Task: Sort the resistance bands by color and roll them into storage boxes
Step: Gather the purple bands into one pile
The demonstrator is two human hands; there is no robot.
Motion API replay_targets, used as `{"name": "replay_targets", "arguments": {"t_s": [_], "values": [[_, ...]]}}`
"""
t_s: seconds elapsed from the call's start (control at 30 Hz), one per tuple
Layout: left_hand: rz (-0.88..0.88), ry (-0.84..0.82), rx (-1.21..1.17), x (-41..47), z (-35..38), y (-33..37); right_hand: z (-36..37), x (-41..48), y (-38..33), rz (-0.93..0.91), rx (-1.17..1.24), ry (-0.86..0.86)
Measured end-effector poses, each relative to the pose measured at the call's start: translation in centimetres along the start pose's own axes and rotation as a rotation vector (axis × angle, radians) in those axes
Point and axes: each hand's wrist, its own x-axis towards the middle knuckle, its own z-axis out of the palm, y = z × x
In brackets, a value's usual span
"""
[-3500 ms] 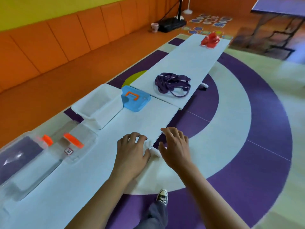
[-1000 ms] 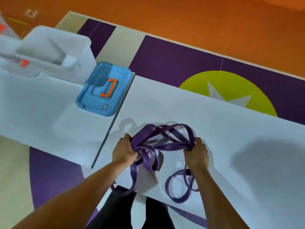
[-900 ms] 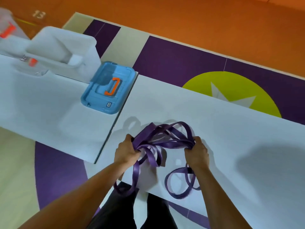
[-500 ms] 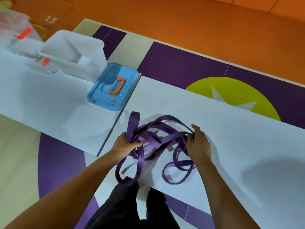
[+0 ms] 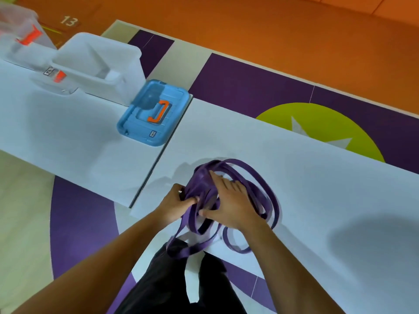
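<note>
A tangle of purple resistance bands (image 5: pixel 258 189) lies at the near edge of a white table (image 5: pixel 317 177), with loops hanging over the edge. My left hand (image 5: pixel 176 203) grips a bunch of the bands at the left side of the tangle. My right hand (image 5: pixel 229 202) lies flat on top of the bands with its fingers straight, pressing them down. An open white storage box (image 5: pixel 99 64) stands on the neighbouring table to the left, and a blue lid with an orange handle (image 5: pixel 154 114) lies beside it.
Clear storage boxes with orange latches (image 5: pixel 25 44) stand at the far left. A narrow seam (image 5: pixel 158 159) divides the two white tables. Below them is a purple, cream and green floor mat (image 5: pixel 322 123), with orange floor beyond. My dark trouser legs are under the table's edge.
I walked from the left table to the purple bands and took hold of them with both hands. In the last half second my right hand moved left onto the top of the tangle, bunching it.
</note>
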Motion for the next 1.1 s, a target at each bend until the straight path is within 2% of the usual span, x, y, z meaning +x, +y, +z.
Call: {"name": "replay_targets", "arguments": {"t_s": [0.13, 0.3, 0.37, 0.47, 0.6, 0.8, 0.93, 1.0, 1.1], "values": [[-0.046, 0.114, -0.068, 0.0, 0.0, -1.3, 2.7, 0.6, -0.2, 0.116, -0.111, 0.032], [0.022, 0.256, -0.175, -0.3, -0.4, 1.0, 5.0, -0.6, 0.4, 0.146, -0.490, 0.112], [0.064, 0.305, -0.202, -0.1, -1.1, 2.5, 4.5, -1.3, 1.3, 0.196, -0.518, 0.059], [0.129, 0.396, -0.264, 0.8, -2.4, 4.8, 2.4, -2.7, 3.4, 0.270, -0.509, 0.202], [0.180, 0.474, -0.393, 1.9, -3.0, 7.5, -2.2, -4.0, 5.6, 0.305, -0.257, 0.485], [0.223, 0.596, -0.484, 2.7, -4.1, 10.0, -9.9, -5.0, 7.0, 0.595, 0.602, 0.890], [0.204, 0.633, -0.434, 3.2, -5.5, 8.8, -13.4, -6.3, 8.5, 0.582, 1.066, 1.057], [0.180, 0.644, -0.409, 2.7, -5.3, 7.6, -13.7, -6.8, 9.2, 0.611, 1.165, 1.108], [0.106, 0.626, -0.314, 1.5, -4.4, 5.6, -13.7, -7.5, 10.3, 0.702, 0.956, 1.120]]}}
